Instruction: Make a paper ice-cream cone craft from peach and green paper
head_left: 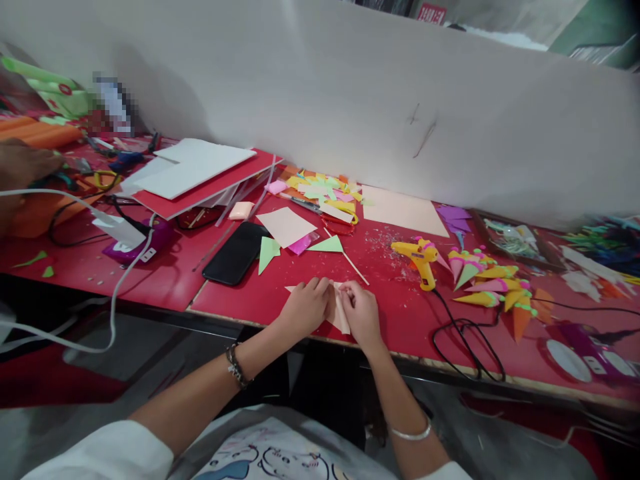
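Near the table's front edge, a piece of pale peach sheet (341,319) is bent between my two hands. My left hand (311,303) has its fingers closed over the sheet's left part, and a pointed corner sticks out beyond them. My right hand (361,308) pinches the same sheet along its folded right side. Just beyond my hands lie a green cut piece (269,252), a second green piece (327,245) with a thin stick (356,268) beside it, and a square peach sheet (286,227). A black phone (237,253) lies to the left.
On the right lie a yellow glue gun (423,259) with a looping black cord, several colourful cones (493,283) and a purple power strip (593,350). Boards (197,167) are stacked back left, near another purple power strip (143,243). Another person's hand (25,163) is at far left.
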Available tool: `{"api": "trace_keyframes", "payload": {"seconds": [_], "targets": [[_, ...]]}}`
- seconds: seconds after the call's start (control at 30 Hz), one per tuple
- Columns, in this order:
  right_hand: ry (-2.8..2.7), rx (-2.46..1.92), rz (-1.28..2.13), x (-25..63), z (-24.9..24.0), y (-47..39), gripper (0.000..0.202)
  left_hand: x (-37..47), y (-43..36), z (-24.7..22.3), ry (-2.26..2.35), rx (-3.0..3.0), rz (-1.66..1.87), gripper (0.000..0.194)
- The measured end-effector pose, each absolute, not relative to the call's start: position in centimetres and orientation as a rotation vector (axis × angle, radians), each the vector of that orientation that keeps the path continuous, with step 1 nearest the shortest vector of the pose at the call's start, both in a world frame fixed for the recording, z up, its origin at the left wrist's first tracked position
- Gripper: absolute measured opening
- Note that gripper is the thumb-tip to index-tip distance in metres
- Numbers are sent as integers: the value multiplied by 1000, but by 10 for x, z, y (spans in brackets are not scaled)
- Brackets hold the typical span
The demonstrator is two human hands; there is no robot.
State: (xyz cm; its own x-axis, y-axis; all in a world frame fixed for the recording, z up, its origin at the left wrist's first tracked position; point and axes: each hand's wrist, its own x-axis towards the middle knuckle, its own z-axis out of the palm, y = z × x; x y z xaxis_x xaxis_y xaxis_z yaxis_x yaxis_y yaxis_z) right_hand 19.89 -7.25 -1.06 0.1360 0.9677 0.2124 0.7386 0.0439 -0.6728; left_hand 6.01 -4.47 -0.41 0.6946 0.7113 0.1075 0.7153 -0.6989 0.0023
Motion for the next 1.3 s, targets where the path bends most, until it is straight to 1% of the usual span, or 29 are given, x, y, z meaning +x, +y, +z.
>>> {"api": "trace_keyframes", "payload": {"seconds": [0.1,0.23,0.37,0.5,0.6,0.67,0.9,1.0,1.1,1.3], "targets": [[-1669,-1771,392,199,-9,-75,19,62,-45,-3,-1171,-2837,-105,29],[-1645,-1820,345,203,-11,-81,20,63,-46,-3,-1156,-2818,-85,37],[-1574,-1863,321,206,-12,-85,21,62,-49,-1,-1179,-2800,-90,38],[-1511,-1842,467,204,-8,-88,28,57,-57,1,-1196,-2819,-81,31],[-1536,-1797,605,202,-7,-93,28,55,-64,2,-1185,-2816,-68,30],[-1528,-1801,618,202,-9,-96,27,55,-67,2,-1175,-2801,-56,31],[-1536,-1924,454,200,-10,-104,20,58,-68,2,-1180,-2778,-40,37],[-1570,-1950,405,199,-9,-108,18,57,-68,3,-1167,-2788,-42,35],[-1589,-1974,338,200,-9,-113,19,56,-68,3,-1142,-2804,-67,34],[-1567,-1991,262,218,-13,-129,21,57,-69,1,-1198,-2805,-117,38]]}}
